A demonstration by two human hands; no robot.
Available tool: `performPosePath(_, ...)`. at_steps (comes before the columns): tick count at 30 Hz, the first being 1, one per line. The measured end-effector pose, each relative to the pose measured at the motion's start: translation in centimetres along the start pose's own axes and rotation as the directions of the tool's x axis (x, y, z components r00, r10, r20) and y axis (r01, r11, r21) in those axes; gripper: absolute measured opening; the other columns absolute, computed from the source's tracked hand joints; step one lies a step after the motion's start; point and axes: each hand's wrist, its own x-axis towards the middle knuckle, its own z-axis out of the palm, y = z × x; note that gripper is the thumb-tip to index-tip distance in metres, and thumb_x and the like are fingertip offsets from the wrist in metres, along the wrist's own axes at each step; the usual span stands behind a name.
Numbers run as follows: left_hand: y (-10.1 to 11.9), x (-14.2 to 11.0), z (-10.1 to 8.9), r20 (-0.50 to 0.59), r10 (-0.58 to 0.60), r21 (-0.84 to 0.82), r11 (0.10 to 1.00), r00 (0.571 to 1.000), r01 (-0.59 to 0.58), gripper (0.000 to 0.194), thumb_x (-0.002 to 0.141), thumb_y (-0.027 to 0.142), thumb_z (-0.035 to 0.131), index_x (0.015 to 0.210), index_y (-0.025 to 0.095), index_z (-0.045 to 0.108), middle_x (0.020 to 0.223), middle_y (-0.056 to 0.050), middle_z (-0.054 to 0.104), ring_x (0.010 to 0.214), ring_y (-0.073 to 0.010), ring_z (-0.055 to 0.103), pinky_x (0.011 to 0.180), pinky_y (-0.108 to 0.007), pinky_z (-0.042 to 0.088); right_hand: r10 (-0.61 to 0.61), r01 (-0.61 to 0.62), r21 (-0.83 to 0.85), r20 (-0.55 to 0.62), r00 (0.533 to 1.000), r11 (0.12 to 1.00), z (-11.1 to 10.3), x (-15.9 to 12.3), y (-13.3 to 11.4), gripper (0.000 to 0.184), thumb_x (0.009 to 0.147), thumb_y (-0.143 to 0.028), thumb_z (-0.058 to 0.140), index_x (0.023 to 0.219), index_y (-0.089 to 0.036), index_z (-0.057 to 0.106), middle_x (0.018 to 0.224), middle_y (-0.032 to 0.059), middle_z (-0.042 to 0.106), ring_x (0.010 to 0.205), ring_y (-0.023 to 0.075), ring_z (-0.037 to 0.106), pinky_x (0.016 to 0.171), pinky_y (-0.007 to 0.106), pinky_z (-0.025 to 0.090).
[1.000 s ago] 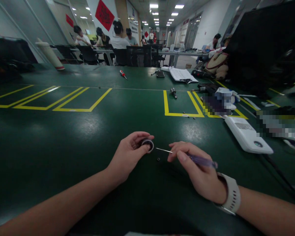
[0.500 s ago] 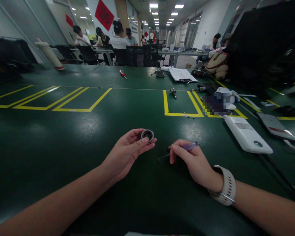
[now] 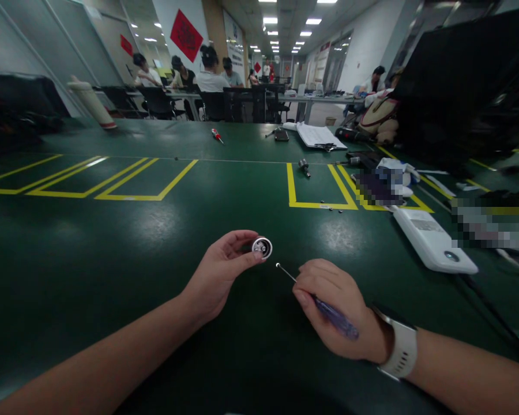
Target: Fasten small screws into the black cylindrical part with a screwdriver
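My left hand (image 3: 222, 271) pinches a small round metal housing (image 3: 267, 241) between thumb and fingers, its open face turned toward me. Small round parts show inside it, too small to name for sure. In my right hand (image 3: 328, 305) is a screwdriver (image 3: 335, 318) with a see-through purple handle, held with its thin shaft pointing up and left. A tiny bright piece (image 3: 278, 265) sits at the shaft's tip. That tip is just right of and below the housing, apart from it. Both hands are above the green table (image 3: 155, 357).
Beyond my hands, a metal part (image 3: 303, 168) lies within yellow tape, with several tiny pieces near its front line. A red screwdriver (image 3: 217, 136), a clipboard with papers (image 3: 318, 137) and a phone (image 3: 281, 135) lie farther back. A white device (image 3: 432, 239) is at right.
My right hand has turned over, so the screwdriver's handle now points down toward me and its tip is raised. My left hand has tilted the housing's open face toward me.
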Motion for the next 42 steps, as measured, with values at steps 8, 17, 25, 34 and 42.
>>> performPosePath(8,-0.2,-0.3,0.3,0.085,0.041,0.155,0.986,0.996,-0.054,0.026,0.067,0.013,0.068,0.092,0.015,0.061,0.092,-0.003,0.068,0.087,-0.0147,0.062,0.081,-0.028,0.048,-0.105,0.109,0.044,-0.080,0.991,0.993,-0.1,-0.2,0.0,0.019,0.077,-0.006,0.050,0.094,-0.014,0.053,0.082,0.0075,0.063,0.080,0.0170,0.058,0.078,0.035,0.047)
performPosePath(17,-0.5,-0.6,0.4,0.143,0.035,0.199,0.978,0.989,-0.063,0.026,0.068,0.013,0.066,0.093,0.016,0.061,0.090,-0.002,0.068,0.084,-0.0133,0.063,0.078,-0.026,0.050,-0.053,0.053,0.041,-0.002,0.999,0.998,0.1,0.2,0.2,0.017,0.080,-0.008,0.051,0.096,-0.014,0.053,0.086,0.0072,0.062,0.082,0.0162,0.056,0.076,0.032,0.047)
performPosePath(25,-0.7,-0.5,0.5,0.156,0.084,0.329,0.935,0.984,-0.132,0.022,0.070,0.014,0.061,0.092,0.016,0.061,0.085,-0.002,0.067,0.080,-0.0141,0.063,0.073,-0.027,0.051,-0.054,0.053,0.039,0.030,0.998,0.998,0.1,0.3,0.0,0.014,0.081,-0.009,0.051,0.094,-0.014,0.053,0.084,0.0069,0.062,0.080,0.0159,0.056,0.075,0.032,0.047)
performPosePath(34,-1.1,-0.5,0.5,0.128,0.190,0.348,0.910,0.973,-0.224,0.015,0.069,0.012,0.057,0.082,0.015,0.062,0.090,-0.003,0.067,0.079,-0.0141,0.063,0.071,-0.027,0.053,-0.097,0.097,-0.006,0.031,0.995,0.995,0.3,0.1,-0.1,0.015,0.080,-0.010,0.051,0.095,-0.014,0.053,0.085,0.0071,0.062,0.082,0.0164,0.056,0.077,0.032,0.048)
performPosePath(42,-0.8,-0.4,0.4,0.126,0.146,0.338,0.924,0.981,-0.181,0.014,0.071,0.014,0.058,0.084,0.015,0.062,0.092,-0.004,0.067,0.083,-0.0154,0.063,0.075,-0.030,0.052,-0.063,0.062,0.044,0.019,0.998,0.997,0.3,0.2,-0.3,0.017,0.081,-0.010,0.050,0.096,-0.015,0.054,0.086,0.0072,0.062,0.082,0.0170,0.056,0.076,0.033,0.048)
